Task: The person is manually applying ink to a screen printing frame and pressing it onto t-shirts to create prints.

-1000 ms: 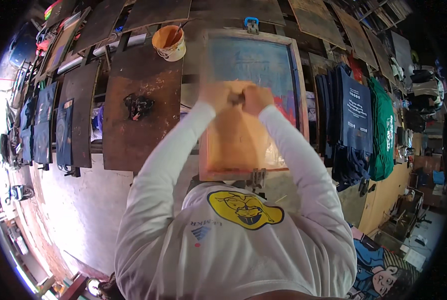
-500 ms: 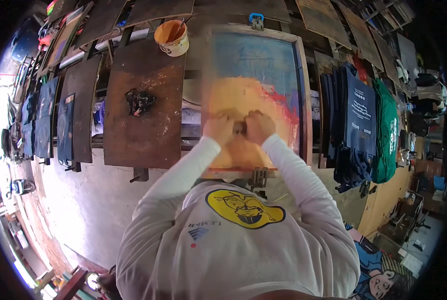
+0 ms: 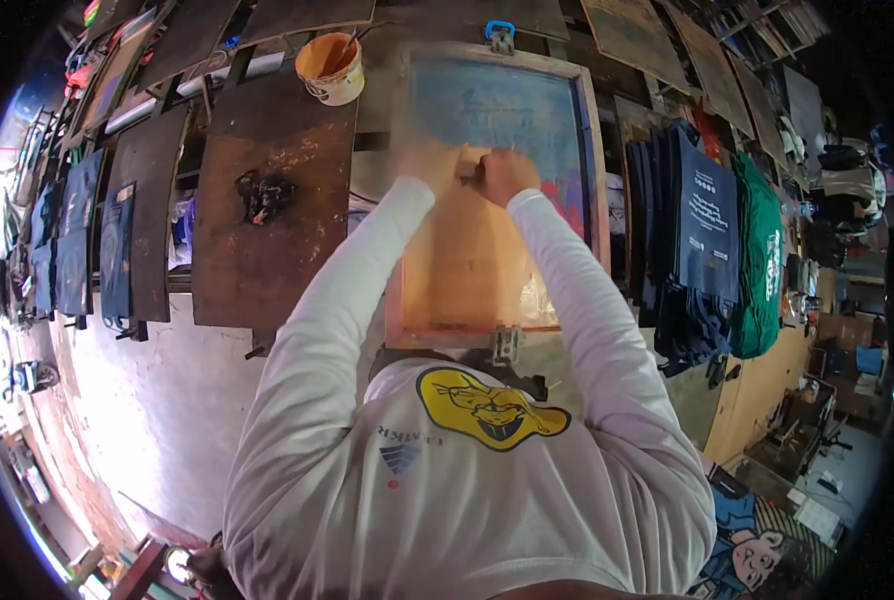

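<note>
A wood-framed printing screen lies before me, blue-grey mesh at its far part and orange paint over the nearer part, with some red and purple at the right. My left hand and my right hand are closed on a squeegee across the middle of the screen, a little toward the far side. Motion blurs both hands and the squeegee, mostly on the left. A metal clamp with a blue handle sits at the screen's far edge, and a hinge-like fitting at the near edge.
To the left lie a dark board with a crumpled black rag and a paint bucket with a stick. Stacked navy bags and green cloth hang at the right. Flat dark garments rest on boards further left.
Half a second ago both hands and the squeegee were at the near part of the screen; now they are farther from my body, about where they were one second ago.
</note>
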Available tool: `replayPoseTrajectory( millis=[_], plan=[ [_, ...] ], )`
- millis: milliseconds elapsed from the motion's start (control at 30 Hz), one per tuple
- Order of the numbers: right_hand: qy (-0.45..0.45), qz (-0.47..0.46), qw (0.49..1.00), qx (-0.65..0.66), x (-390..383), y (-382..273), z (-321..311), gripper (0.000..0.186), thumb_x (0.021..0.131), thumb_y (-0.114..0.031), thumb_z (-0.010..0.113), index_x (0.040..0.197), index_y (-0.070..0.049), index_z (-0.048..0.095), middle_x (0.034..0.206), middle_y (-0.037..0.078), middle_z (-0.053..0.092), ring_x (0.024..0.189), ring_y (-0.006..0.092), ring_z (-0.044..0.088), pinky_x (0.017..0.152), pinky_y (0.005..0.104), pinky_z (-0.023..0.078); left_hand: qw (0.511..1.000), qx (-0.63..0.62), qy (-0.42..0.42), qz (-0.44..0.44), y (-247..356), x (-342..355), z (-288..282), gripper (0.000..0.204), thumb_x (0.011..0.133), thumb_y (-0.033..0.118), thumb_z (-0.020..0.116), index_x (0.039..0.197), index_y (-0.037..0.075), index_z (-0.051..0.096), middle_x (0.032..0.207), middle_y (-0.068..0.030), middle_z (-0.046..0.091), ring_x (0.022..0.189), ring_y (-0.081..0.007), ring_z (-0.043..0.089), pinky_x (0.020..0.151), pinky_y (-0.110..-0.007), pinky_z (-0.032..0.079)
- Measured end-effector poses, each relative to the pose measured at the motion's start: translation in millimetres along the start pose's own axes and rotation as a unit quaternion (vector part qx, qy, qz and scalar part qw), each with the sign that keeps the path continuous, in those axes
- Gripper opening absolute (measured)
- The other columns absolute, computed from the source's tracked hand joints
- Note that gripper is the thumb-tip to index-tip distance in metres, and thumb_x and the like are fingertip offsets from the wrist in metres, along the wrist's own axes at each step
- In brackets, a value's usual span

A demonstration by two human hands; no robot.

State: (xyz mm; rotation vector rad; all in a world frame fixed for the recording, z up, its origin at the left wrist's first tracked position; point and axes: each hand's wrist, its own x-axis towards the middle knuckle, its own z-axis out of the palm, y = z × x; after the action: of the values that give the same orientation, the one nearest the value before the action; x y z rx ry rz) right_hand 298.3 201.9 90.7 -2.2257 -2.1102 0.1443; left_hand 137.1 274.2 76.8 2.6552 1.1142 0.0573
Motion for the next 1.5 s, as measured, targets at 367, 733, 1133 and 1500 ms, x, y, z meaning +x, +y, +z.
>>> replayPoseTrajectory(
  millis=[367, 733, 1133, 1500],
  plan=[
    [-0.053, -0.309, 0.949, 0.022, -124.5, 17.6, 8.5, 0.016, 0.067, -0.022, 0.072, 0.077, -0.011, 0.069, 0.089, 0.009, 0.062, 0.092, 0.0282, 0.061, 0.078, 0.0427, 0.053, 0.988, -0.044, 0.031, -0.142, 113.0, -172.0, 49.4, 0.039, 0.078, 0.028, 0.072, 0.111, 0.01, 0.063, 0.108, -0.0125, 0.066, 0.103, -0.0319, 0.063, 0.087, -0.043, 0.053],
    [0.03, -0.401, 0.907, -0.127, 42.1, -9.7, -17.5, 0.024, 0.082, -0.013, 0.061, 0.104, -0.019, 0.068, 0.105, -0.002, 0.064, 0.11, 0.0207, 0.055, 0.092, 0.0363, 0.047, 0.906, -0.03, 0.313, -0.283, 102.2, -93.8, 29.8, 0.036, 0.085, 0.011, 0.055, 0.118, -0.003, 0.052, 0.117, -0.0208, 0.057, 0.112, -0.038, 0.053, 0.096, -0.048, 0.046],
    [-0.005, -0.45, 0.879, -0.157, 117.7, -35.9, 38.2, 0.014, 0.084, -0.017, 0.059, 0.093, -0.012, 0.068, 0.102, 0.002, 0.066, 0.111, 0.0217, 0.056, 0.09, 0.0371, 0.047, 0.906, -0.17, 0.256, -0.29, 55.0, -58.9, 62.3, 0.047, 0.082, 0.003, 0.056, 0.124, -0.011, 0.042, 0.129, -0.0308, 0.049, 0.123, -0.0435, 0.048, 0.106, -0.043, 0.041],
    [-0.072, -0.464, 0.869, -0.156, 75.8, -5.9, 8.9, 0.014, 0.073, -0.012, 0.066, 0.087, -0.01, 0.069, 0.095, 0.007, 0.066, 0.104, 0.0271, 0.06, 0.088, 0.0397, 0.049, 0.901, -0.26, 0.265, -0.226, 98.3, -93.0, 55.4, 0.064, 0.072, -0.002, 0.064, 0.13, -0.009, 0.038, 0.133, -0.0319, 0.049, 0.123, -0.0481, 0.049, 0.106, -0.046, 0.042]
  ],
)
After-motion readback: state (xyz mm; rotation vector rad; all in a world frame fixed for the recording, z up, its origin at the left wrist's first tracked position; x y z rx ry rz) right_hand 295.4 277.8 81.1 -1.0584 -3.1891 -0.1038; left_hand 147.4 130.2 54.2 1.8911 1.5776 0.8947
